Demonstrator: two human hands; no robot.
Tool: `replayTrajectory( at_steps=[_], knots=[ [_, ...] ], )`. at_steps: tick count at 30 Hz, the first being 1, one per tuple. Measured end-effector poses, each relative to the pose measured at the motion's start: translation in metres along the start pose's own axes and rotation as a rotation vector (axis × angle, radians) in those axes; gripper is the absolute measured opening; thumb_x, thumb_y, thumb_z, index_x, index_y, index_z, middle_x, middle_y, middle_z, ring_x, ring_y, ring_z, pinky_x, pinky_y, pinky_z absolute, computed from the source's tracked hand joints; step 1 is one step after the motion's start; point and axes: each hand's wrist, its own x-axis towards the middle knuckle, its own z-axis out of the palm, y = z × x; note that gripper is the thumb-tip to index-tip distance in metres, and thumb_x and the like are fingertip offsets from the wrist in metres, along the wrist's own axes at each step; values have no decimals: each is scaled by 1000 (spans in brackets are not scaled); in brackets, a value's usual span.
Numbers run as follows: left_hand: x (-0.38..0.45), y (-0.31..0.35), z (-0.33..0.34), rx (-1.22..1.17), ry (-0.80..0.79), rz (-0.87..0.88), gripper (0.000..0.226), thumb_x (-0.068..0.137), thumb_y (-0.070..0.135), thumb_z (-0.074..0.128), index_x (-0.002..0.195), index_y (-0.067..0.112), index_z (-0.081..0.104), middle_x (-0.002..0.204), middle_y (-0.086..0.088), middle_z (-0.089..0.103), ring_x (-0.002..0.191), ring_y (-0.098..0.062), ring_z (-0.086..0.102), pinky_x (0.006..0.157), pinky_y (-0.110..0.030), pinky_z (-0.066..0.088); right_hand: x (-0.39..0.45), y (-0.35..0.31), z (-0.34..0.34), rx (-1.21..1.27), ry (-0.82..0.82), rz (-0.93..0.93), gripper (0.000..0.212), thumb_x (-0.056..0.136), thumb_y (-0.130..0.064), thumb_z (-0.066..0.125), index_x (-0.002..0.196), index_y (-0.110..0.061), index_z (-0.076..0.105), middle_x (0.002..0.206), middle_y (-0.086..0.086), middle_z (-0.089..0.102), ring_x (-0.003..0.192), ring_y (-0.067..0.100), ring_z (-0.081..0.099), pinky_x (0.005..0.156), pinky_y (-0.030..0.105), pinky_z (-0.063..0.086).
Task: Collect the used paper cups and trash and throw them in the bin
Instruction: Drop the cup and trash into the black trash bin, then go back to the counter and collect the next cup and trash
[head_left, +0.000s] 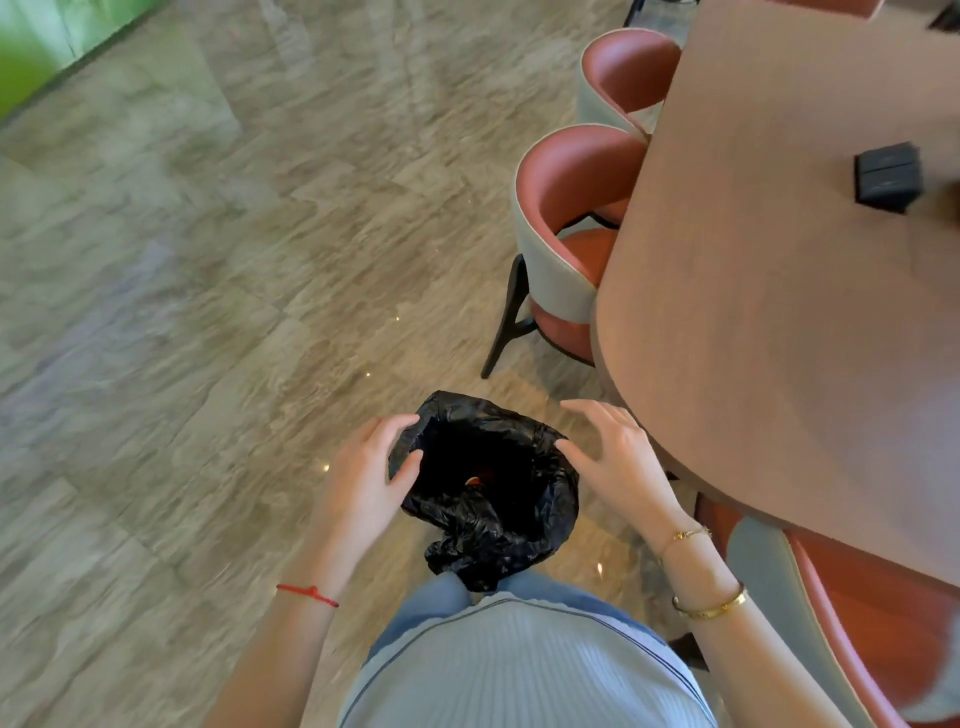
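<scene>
Brown table (779, 312) fills the right side, a small black box (888, 176) sitting on it near its far right edge.

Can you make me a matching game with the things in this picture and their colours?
Things:
1. trash bag
2. string on the left wrist
3. bangle on the right wrist
4. nearest chair seat

Colours:
A. gold
B. reddish-pink
C. black
D. red

Pairs: 1-C, 2-D, 3-A, 4-B
</scene>
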Motion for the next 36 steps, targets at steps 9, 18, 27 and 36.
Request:
replayTrajectory(
  at_steps=[9,18,27,36],
  knots=[
    [-19,16,-15,21,-113,242,33,91,29,62,123,29,58,110,16,59,50,-10,48,42,-13,31,-101,-24,5,29,212,225,41,89,-36,61,129,-31,51,128,-9,57,126,14,43,103,35,40],
    [-46,65,22,-52,-350,622,35,90,23,63,125,24,59,125,12,58,115,-2,51,96,-24,43,-247,-32,0,60,457,556,43,88,-32,65,129,-29,54,125,-10,57,123,9,45,98,20,33],
    [-101,185,86,-62,-610,1004,38,91,23,61,128,24,55,126,12,56,120,-4,49,102,-23,39,-385,-7,-13,71,728,872,41,84,-26,71,124,-22,59,122,-6,62,120,15,50,97,20,35],
    [-234,347,183,-151,-784,1258,40,88,21,66,126,24,56,121,14,58,115,0,51,101,-21,42,-557,50,-70,67,939,1121,38,82,-16,74,119,-14,63,118,1,65,115,20,54,100,18,31]
  ],
)
